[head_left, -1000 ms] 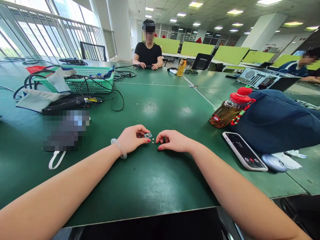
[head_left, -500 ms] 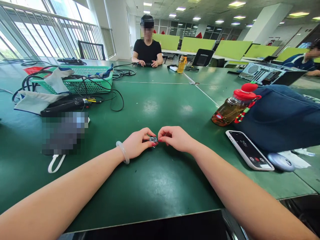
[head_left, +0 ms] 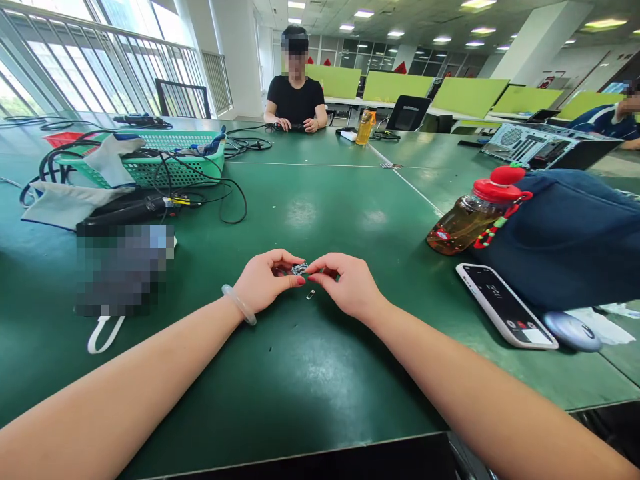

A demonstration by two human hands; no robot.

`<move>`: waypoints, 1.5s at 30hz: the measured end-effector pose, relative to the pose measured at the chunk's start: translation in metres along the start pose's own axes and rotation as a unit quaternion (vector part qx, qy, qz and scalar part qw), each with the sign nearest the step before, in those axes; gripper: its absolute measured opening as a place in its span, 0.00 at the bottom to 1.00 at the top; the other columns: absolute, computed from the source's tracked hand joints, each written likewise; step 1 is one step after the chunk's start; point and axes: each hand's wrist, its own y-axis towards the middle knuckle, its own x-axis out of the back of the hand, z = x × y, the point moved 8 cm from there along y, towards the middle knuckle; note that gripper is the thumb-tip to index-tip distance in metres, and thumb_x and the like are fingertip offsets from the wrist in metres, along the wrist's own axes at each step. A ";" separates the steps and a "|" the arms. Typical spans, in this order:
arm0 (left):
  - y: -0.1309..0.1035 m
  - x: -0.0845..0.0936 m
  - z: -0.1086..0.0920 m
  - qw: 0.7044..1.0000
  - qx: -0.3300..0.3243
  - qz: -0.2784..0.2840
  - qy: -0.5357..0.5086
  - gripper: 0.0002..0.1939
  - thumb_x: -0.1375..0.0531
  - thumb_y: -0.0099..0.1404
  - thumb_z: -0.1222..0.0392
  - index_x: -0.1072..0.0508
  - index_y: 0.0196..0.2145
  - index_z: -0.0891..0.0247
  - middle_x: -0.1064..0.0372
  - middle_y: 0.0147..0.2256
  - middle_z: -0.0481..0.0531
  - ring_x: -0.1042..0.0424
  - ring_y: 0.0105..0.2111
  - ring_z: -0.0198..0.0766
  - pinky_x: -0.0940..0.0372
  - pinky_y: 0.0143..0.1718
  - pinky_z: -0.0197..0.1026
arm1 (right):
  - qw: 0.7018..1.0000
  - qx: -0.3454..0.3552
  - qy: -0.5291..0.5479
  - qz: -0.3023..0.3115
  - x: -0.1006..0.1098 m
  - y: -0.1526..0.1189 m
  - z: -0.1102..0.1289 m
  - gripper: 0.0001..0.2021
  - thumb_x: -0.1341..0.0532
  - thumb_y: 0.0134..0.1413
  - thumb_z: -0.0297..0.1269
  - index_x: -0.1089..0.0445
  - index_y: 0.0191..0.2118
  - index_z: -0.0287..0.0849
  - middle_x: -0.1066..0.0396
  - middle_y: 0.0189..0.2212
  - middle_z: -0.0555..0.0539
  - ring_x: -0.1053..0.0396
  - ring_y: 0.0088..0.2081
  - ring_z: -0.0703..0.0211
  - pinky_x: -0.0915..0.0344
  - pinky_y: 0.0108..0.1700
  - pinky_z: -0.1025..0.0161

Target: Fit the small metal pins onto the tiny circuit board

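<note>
Between my two hands is a small circuit board [head_left: 299,269], dark with white markings. My left hand [head_left: 265,281], with a pale bangle on the wrist, grips it by thumb and fingers from the left. From the right, the thumb and forefinger of my right hand [head_left: 347,283] close in a pinch at the board's right edge. Fingertips cover part of the board. Just below the hands, a tiny rectangular piece [head_left: 311,294] with a light rim and dark middle lies on the green table [head_left: 300,387].
Left stand a green basket [head_left: 175,170] with cables and gloves, and a blurred dark object with a white strap [head_left: 106,333]. Right are a red-lidded bottle [head_left: 460,220], a dark blue bag [head_left: 575,233], a phone [head_left: 505,303] and a round bluish device [head_left: 573,331]. Another person [head_left: 296,93] sits opposite.
Both hands have shifted slightly up and left with the board. The right fingertips have come up to its edge. The tiny rectangular piece on the table is now clearly visible.
</note>
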 end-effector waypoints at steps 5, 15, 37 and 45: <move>-0.001 0.002 -0.001 1.000 0.008 -0.012 -0.002 0.19 0.34 0.46 0.56 0.27 0.36 0.65 0.29 0.29 0.51 0.33 0.27 0.35 0.36 0.33 0.41 | 0.997 0.042 -0.056 -0.032 0.007 -0.002 0.007 0.04 0.40 0.49 0.31 0.28 0.32 0.44 0.29 0.28 0.51 0.34 0.28 0.64 0.37 0.33 0.66; -0.006 -0.008 -0.003 0.986 0.047 0.005 -0.157 0.15 0.33 0.43 0.62 0.27 0.32 0.66 0.27 0.31 0.51 0.29 0.31 0.36 0.35 0.39 0.42 | 0.986 0.137 -0.052 -0.084 0.013 -0.010 0.031 0.06 0.43 0.53 0.31 0.30 0.29 0.44 0.29 0.30 0.50 0.33 0.32 0.64 0.36 0.35 0.67; -0.008 -0.009 -0.004 0.976 0.037 -0.005 -0.216 0.17 0.31 0.41 0.61 0.29 0.30 0.67 0.27 0.31 0.51 0.29 0.31 0.36 0.33 0.38 0.42 | 0.985 0.124 -0.061 -0.103 0.015 -0.013 0.030 0.06 0.42 0.53 0.38 0.30 0.28 0.44 0.30 0.31 0.48 0.33 0.32 0.64 0.35 0.34 0.66; -0.008 -0.005 -0.008 0.994 0.021 -0.002 -0.108 0.18 0.32 0.42 0.58 0.28 0.31 0.66 0.27 0.31 0.51 0.30 0.29 0.37 0.33 0.36 0.43 | 0.987 0.117 -0.085 -0.075 0.008 -0.011 0.027 0.08 0.45 0.55 0.34 0.30 0.28 0.44 0.30 0.33 0.48 0.33 0.35 0.63 0.35 0.38 0.65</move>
